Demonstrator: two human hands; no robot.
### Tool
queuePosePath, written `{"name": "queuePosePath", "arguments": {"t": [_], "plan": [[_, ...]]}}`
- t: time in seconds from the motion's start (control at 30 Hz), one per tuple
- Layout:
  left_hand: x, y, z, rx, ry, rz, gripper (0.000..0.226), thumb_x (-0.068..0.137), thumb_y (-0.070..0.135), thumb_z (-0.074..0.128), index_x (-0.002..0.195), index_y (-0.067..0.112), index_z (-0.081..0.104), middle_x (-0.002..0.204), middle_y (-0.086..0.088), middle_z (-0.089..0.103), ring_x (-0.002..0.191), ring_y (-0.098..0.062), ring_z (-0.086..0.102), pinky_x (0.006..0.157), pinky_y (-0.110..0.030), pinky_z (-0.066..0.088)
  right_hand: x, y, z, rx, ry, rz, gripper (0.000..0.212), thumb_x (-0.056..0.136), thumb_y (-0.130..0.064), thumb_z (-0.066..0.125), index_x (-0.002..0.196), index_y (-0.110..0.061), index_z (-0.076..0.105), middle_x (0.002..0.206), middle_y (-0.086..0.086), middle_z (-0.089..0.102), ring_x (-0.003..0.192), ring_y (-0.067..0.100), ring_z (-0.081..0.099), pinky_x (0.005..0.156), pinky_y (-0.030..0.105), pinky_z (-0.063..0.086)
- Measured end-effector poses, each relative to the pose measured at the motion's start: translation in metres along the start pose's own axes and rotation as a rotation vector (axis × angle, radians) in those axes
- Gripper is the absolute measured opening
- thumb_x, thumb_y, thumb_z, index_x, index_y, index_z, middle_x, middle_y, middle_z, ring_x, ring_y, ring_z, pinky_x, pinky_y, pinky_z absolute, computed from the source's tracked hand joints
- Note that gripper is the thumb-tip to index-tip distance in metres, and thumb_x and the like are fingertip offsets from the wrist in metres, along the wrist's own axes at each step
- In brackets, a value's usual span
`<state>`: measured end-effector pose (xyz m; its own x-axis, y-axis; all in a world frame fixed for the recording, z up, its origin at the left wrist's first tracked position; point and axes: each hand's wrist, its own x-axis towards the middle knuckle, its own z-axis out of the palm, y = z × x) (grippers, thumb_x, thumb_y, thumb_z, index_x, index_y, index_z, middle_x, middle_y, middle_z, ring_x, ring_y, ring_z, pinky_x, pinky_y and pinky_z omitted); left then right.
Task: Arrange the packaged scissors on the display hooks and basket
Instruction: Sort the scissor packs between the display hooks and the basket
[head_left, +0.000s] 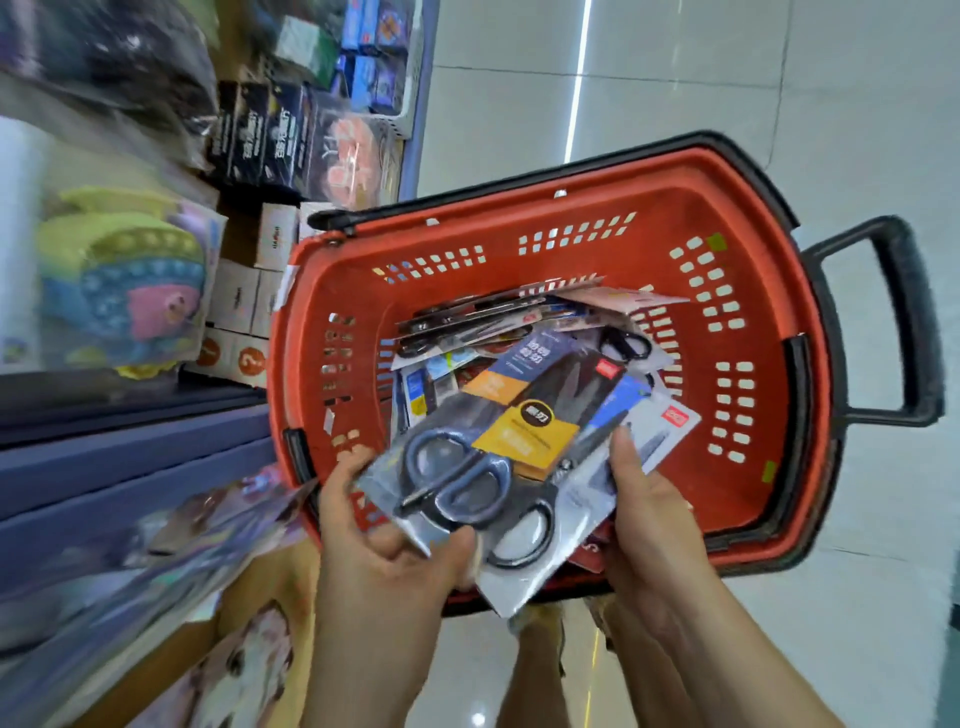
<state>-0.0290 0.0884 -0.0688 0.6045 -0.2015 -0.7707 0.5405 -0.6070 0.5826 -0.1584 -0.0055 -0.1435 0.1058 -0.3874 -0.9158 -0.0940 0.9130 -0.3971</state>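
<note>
A red shopping basket (737, 218) with a black handle (904, 322) stands on the floor, and loose scissor packs (467, 317) are piled inside it. Over its near rim I hold a fanned stack of packaged scissors (530, 431) with black handles and yellow labels. My left hand (384, 525) grips the stack's lower left corner, thumb on top. My right hand (644, 514) holds the stack's right side, fingers curled beneath and thumb along the edge.
Store shelves (156, 431) run along the left, with boxed goods (270, 140), a bagged plush toy (124, 291) and hanging packets (171, 551). Pale tiled floor (779, 78) lies to the right of and beyond the basket. My feet (540, 629) show below the basket.
</note>
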Motion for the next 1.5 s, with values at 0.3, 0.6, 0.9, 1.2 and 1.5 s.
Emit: {"name": "queuePosePath", "arguments": {"t": [0.3,0.6,0.9,1.2,1.5], "plan": [[-0.063,-0.005,-0.029,0.372,-0.206,-0.027,0.071,0.067,0.017,0.087,0.11,0.047,0.039,0.062,0.01,0.066,0.058,-0.005,0.062,0.069,-0.036,0.054,-0.081,-0.04,0.005,-0.153,-0.105,-0.153,0.012,0.083,-0.017,0.075,0.083,-0.008,0.068,0.065,0.009,0.068,0.049,0.022,0.061,0.044,0.024,0.042],[-0.117,0.104,-0.038,0.195,-0.483,0.255,0.035,0.085,0.016,0.073,0.114,0.034,0.063,0.104,0.015,0.073,0.097,-0.002,0.069,0.08,-0.021,0.054,-0.193,-0.11,0.012,-0.373,-0.261,-0.432,0.015,0.085,-0.016,0.074,0.071,-0.02,0.072,0.066,-0.002,0.072,0.059,0.012,0.068,0.049,0.021,0.05],[-0.211,0.142,-0.046,-0.375,-0.112,0.281,0.032,0.079,0.01,0.072,0.109,0.005,0.063,0.098,-0.005,0.076,0.094,-0.022,0.072,0.089,-0.039,0.056,-0.294,-0.144,0.014,-0.491,-0.276,-0.737,0.028,0.083,-0.035,0.074,0.065,-0.016,0.066,0.061,-0.01,0.059,0.059,0.002,0.049,0.059,0.015,0.04],[-0.315,0.16,-0.05,-0.629,0.095,0.285,0.034,0.085,0.008,0.07,0.118,0.007,0.061,0.111,-0.012,0.073,0.102,-0.029,0.069,0.09,-0.042,0.056,-0.373,-0.195,0.0,-0.691,-0.729,-0.731,0.017,0.069,-0.035,0.075,0.084,-0.027,0.077,0.084,-0.011,0.077,0.079,0.001,0.071,0.072,0.016,0.054],[-0.407,0.16,-0.072,-0.694,0.181,0.384,0.02,0.091,0.009,0.065,0.11,0.005,0.064,0.099,-0.009,0.076,0.089,-0.024,0.072,0.076,-0.033,0.057,-0.446,-0.21,0.002,-0.814,-0.996,-0.723,0.01,0.085,-0.02,0.07,0.081,-0.013,0.076,0.073,-0.01,0.076,0.066,-0.003,0.067,0.062,0.008,0.048]]}}
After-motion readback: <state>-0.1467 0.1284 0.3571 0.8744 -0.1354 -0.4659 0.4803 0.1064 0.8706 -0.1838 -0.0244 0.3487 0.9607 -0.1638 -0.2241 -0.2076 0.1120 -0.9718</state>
